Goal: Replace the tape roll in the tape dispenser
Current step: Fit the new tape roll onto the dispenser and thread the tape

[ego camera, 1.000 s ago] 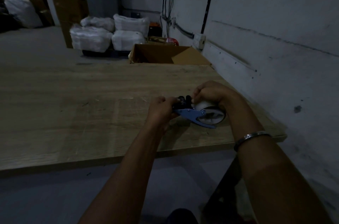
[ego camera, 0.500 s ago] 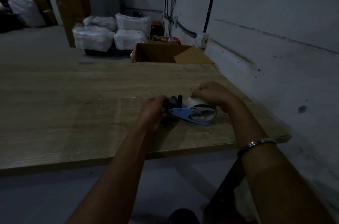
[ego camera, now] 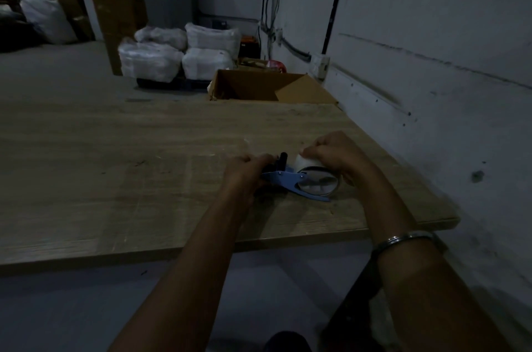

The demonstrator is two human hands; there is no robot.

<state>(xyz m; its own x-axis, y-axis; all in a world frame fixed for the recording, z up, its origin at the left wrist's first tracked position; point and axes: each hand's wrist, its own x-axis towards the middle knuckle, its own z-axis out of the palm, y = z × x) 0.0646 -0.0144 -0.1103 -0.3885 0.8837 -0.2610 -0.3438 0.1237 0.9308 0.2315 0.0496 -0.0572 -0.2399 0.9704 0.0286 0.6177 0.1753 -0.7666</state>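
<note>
Dimly, left hand (ego camera: pixel 246 168) gripping blue metal dispenser (ego camera: pixel 288 180); right hand (ego camera: pixel 334 151) pinching round clear tape roll (ego camera: pixel 316 180)

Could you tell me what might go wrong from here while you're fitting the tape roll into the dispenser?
1. The dispenser lies near the table's right corner; a slip might push it off the edge.
2. The left hand grips the dispenser's head end, where a cutting blade may sit; the dim picture hides it, so fingers might be nicked.
3. The right hand pinches the tape roll; loose tape could stick to fingers.
</note>
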